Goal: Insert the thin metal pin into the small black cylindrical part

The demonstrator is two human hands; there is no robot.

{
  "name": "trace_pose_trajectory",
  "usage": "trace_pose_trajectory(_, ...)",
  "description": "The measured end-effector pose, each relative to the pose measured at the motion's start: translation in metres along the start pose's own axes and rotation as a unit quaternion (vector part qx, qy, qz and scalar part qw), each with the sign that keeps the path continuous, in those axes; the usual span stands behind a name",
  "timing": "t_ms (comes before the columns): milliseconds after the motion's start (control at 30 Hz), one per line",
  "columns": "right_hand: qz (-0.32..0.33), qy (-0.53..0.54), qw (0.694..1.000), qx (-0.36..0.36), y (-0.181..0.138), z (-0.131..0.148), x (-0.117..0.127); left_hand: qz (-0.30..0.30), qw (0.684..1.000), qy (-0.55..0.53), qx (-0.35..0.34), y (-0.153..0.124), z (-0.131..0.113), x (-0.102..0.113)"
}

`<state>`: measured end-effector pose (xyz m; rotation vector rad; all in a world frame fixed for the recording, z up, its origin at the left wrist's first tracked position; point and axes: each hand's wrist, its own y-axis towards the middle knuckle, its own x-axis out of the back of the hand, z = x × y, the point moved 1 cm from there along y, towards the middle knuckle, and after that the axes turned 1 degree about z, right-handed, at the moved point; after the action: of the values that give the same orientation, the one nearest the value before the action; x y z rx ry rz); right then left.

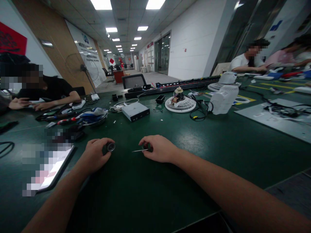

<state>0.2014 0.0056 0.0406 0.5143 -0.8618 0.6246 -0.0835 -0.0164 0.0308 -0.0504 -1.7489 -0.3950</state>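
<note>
Bare forearms (209,176) reach over a green tabletop (114,204) as my left hand (96,153) pinches a dark, round, silver-rimmed piece (111,147), my right hand (159,149) a thin silvery strip (138,150), the 2 apart, work seemingly unfinished.

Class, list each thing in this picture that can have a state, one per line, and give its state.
Left hand: curled, holding the round piece
Round piece: held
Right hand: curled, holding the thin piece
Thin piece: held, tip pointing toward the left hand
Screen: lit
Metal box: lying flat
White grille: lying flat
Ceiling lights: on
</note>
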Motion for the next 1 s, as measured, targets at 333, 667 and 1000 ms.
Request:
trace_pose_trajectory(333,0.005,-0.035,0.999,0.007,0.001,0.000,0.000,-0.216,0.972,-0.056,-0.070,-0.010,-0.038,0.003)
trace_pose_trajectory(667,-0.041,-0.017,0.999,-0.014,0.002,-0.001,-0.001,-0.371,0.921,-0.053,-0.109,-0.020,-0.062,0.000)
trace_pose_trajectory(1000,-0.020,-0.031,0.999,-0.006,0.002,-0.001,-0.001,-0.109,0.976,-0.050,-0.184,-0.010,-0.061,0.003)
